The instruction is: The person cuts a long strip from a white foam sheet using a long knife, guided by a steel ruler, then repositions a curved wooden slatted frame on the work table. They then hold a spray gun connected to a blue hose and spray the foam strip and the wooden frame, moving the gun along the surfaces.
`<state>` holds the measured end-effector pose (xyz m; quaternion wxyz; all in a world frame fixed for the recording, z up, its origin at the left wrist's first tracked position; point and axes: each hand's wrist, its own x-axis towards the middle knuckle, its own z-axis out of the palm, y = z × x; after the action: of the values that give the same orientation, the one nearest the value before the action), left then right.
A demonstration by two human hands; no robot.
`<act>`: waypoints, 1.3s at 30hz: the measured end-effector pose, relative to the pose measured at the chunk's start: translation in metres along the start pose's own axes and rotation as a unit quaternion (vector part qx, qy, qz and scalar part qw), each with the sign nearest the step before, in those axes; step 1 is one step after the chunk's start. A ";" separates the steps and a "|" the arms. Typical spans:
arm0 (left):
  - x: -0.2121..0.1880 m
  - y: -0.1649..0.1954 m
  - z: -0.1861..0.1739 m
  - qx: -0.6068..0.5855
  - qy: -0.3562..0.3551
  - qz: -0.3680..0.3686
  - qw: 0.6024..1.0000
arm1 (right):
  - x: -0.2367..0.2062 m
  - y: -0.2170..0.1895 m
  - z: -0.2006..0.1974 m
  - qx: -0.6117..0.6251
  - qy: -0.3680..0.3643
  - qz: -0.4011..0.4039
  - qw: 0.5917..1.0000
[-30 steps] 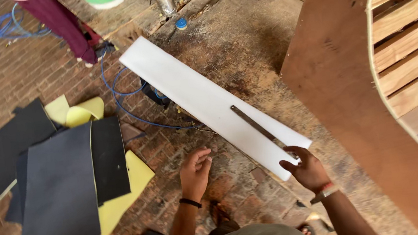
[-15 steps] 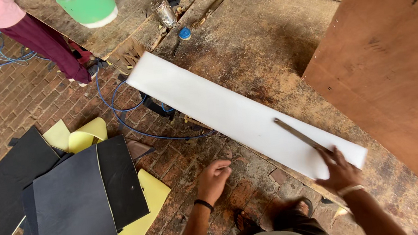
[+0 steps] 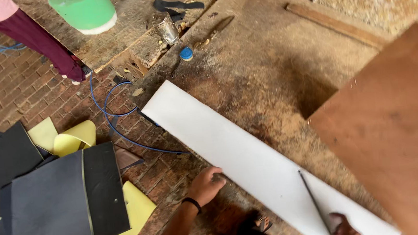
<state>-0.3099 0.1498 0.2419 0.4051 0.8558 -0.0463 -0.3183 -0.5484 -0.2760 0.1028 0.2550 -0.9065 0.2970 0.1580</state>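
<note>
A long white board (image 3: 234, 154) lies diagonally across a worn, dusty wooden bench (image 3: 266, 63). My left hand (image 3: 206, 185) rests with curled fingers against the board's near long edge; a dark band circles its wrist. My right hand (image 3: 345, 229) is at the bottom edge of the view, gripping a thin dark straight tool (image 3: 314, 201) that lies flat on the board's right end. Only part of that hand shows.
A large brown plywood piece (image 3: 399, 132) stands at the right. Dark and yellow sheets (image 3: 56, 203) lie on the brick floor at left, beside a blue cable (image 3: 116, 128). A green bucket (image 3: 84, 8), a small blue cap (image 3: 186, 53) and another person's leg (image 3: 46, 44) are at the top.
The view has shifted, so the board now sits lower and further right. My right hand slid with the thin tool toward the board's right end. My left hand stays at the near edge.
</note>
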 end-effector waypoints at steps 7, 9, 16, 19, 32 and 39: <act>0.051 0.026 -0.049 0.013 0.020 0.052 0.998 | 0.051 -0.109 0.015 0.318 -0.071 0.035 0.945; 0.069 0.022 -0.071 0.021 0.021 0.058 0.998 | 0.071 -0.158 0.007 0.427 -0.084 0.037 0.899; 0.191 -0.039 -0.167 -0.066 0.084 0.106 0.989 | 0.152 -0.356 -0.039 0.720 -0.028 -0.060 0.691; 0.257 -0.052 -0.225 -0.121 0.088 0.141 0.979 | 0.179 -0.442 -0.046 0.652 -0.008 0.061 0.756; 0.482 0.000 -0.399 -0.051 0.181 0.074 0.979 | 0.151 -0.548 0.038 0.555 -0.036 0.140 0.819; 0.551 0.000 -0.393 -0.280 0.119 0.155 0.940 | 0.145 -0.559 0.050 0.552 -0.044 0.179 0.813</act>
<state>0.3555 0.2249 0.1467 0.6749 0.7219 -0.0387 -0.1478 -0.0969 0.0726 0.2043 0.6925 -0.5366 0.4796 0.0496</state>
